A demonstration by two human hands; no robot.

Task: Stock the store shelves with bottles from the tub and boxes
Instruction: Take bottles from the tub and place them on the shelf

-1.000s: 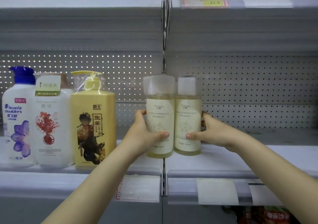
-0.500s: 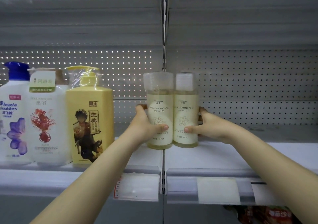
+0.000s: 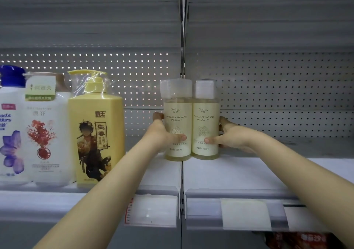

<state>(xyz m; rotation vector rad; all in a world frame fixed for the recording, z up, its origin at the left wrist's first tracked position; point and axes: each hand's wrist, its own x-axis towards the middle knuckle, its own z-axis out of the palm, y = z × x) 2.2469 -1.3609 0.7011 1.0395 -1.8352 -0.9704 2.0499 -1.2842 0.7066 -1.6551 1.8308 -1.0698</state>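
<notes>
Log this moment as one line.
left hand: grips left camellia bottle | right hand: grips right camellia bottle | bottles: upright, side by side on shelf

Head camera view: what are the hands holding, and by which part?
The left hand grips the left pale yellow, white-capped plastic bottle round its lower body; the right hand grips the matching right bottle the same way.

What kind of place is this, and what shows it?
Probably a shop's toiletries aisle: a metal shelf with a perforated back panel, paper label holders on the shelf edge, and branded bottles in a row, such as the yellow pump bottle.
</notes>
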